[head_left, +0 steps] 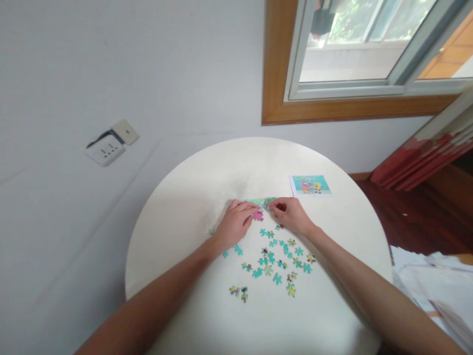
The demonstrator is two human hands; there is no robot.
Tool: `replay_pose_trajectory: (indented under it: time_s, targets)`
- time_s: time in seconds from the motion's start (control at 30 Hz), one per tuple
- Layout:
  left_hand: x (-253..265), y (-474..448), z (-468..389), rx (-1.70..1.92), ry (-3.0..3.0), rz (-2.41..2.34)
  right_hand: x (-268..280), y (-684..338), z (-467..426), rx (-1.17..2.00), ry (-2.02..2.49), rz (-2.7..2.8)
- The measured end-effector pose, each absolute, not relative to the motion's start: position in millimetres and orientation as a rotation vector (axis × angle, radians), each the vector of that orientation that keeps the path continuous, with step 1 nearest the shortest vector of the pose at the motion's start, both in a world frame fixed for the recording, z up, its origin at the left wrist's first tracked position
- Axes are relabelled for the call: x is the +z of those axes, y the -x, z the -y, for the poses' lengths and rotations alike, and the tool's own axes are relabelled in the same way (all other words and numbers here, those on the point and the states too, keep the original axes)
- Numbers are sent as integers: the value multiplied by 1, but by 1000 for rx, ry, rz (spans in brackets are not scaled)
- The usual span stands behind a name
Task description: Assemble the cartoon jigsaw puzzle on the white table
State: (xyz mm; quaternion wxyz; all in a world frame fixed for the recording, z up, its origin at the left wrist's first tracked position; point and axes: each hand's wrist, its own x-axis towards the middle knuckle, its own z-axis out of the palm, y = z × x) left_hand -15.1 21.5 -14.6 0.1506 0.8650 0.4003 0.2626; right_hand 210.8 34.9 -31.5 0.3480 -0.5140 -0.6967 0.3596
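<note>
A partly joined jigsaw puzzle (254, 201) in green, with a pink part (258, 216) at its lower edge, lies near the middle of the round table. My left hand (236, 221) rests over its left side, fingers stretched out and fingertips touching the pieces. At its right end, my right hand (290, 213) has thumb and fingers pinched together on a puzzle piece (270, 207), mostly covered by the fingertips. Closer to me, several loose puzzle pieces (271, 257) in turquoise, yellow and mixed colours are scattered between my forearms. Two pieces (244, 294) lie apart, nearest me.
The white round table (166, 212) stands against a wall with a socket (105, 149). A picture card (311, 186) with cartoon figures lies beyond my right hand. Above is a wood-framed window (351, 86). Papers (436, 286) are piled at the right beside the table.
</note>
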Motion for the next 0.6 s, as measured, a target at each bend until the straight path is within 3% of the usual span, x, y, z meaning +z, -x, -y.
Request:
replay_pose_trajectory:
  time_s: [0.6]
  targets:
    - [-13, 17, -21, 585, -2543, -1107, -20, -200, -28, 979, 1397, 1910]
